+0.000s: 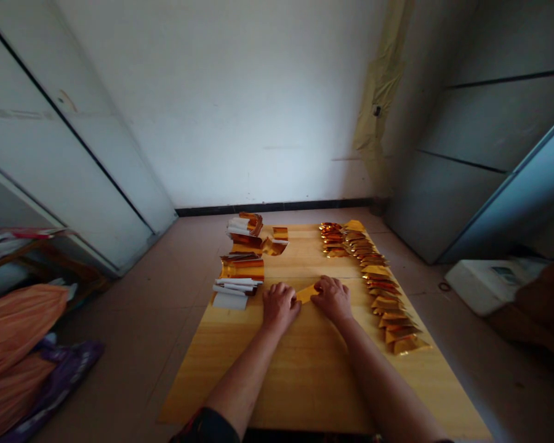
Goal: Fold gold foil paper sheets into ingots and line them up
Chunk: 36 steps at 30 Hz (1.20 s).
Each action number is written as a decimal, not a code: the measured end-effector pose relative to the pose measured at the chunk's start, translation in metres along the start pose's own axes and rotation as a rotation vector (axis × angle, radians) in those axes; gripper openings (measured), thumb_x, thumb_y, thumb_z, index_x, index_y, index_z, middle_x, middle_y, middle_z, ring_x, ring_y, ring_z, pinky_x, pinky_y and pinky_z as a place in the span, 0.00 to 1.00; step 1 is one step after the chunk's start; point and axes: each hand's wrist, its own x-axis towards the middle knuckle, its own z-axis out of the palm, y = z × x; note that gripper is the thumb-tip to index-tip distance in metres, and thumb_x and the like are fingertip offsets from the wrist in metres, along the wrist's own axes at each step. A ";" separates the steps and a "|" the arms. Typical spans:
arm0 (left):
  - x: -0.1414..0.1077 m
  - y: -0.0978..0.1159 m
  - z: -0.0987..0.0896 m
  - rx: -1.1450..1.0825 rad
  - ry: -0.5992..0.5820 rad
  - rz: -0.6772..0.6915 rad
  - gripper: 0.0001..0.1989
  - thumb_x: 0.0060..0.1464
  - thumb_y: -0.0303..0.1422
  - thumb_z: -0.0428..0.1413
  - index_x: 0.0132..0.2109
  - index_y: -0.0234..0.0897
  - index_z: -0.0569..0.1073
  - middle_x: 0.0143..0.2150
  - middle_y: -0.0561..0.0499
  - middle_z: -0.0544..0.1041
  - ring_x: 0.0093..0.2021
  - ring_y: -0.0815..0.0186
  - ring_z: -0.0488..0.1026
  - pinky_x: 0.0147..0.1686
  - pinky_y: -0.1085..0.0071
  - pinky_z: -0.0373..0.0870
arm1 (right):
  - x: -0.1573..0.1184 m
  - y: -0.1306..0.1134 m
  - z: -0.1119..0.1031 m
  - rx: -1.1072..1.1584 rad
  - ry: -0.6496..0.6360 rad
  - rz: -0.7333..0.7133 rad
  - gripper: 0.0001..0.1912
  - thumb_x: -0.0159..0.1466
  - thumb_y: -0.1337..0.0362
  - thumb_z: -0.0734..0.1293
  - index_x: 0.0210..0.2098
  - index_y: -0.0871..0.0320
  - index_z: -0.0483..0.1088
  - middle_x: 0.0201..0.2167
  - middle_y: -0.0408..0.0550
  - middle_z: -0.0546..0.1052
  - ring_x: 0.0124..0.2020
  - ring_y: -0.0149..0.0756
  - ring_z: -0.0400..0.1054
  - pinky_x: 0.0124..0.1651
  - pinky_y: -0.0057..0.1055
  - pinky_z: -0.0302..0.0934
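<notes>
A small strip of folded gold foil paper (306, 294) lies slantwise between my two hands, just above the wooden table (305, 369) or resting on it. Its left end is pinched by my left hand (280, 306), fingers curled. My right hand (333, 298) grips the other end, thumb and fingers closed. Left of my hands are stacks of gold foil sheets (242, 269) and white-backed sheets (234, 294). A long row of folded gold paper pieces (382, 289) runs down the right side of the table.
Loose gold sheets (275, 246) lie near the table's far left. Beyond the table stands a white wall (258, 111). On the floor are a white box (477, 286) at right and orange cloth (18, 326) with a purple bag (69, 369) at left.
</notes>
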 end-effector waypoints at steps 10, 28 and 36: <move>-0.003 -0.001 -0.004 -0.016 -0.027 -0.001 0.05 0.51 0.35 0.57 0.36 0.42 0.71 0.42 0.51 0.71 0.47 0.61 0.65 0.43 0.65 0.55 | 0.005 0.005 -0.006 0.025 -0.027 0.044 0.09 0.55 0.66 0.64 0.34 0.49 0.74 0.50 0.40 0.73 0.49 0.38 0.62 0.47 0.33 0.50; -0.008 -0.006 -0.005 -0.056 -0.015 0.028 0.05 0.53 0.37 0.56 0.37 0.43 0.73 0.44 0.52 0.72 0.47 0.63 0.65 0.45 0.64 0.55 | 0.020 0.022 0.002 0.054 -0.007 0.092 0.15 0.62 0.65 0.60 0.45 0.49 0.73 0.45 0.43 0.76 0.48 0.38 0.65 0.46 0.31 0.55; -0.008 -0.003 -0.006 -0.059 -0.036 0.019 0.09 0.51 0.38 0.58 0.41 0.45 0.72 0.45 0.51 0.70 0.49 0.61 0.64 0.45 0.64 0.55 | 0.011 0.006 -0.011 -0.059 -0.071 -0.025 0.18 0.57 0.62 0.63 0.46 0.46 0.71 0.49 0.43 0.73 0.49 0.41 0.62 0.45 0.33 0.52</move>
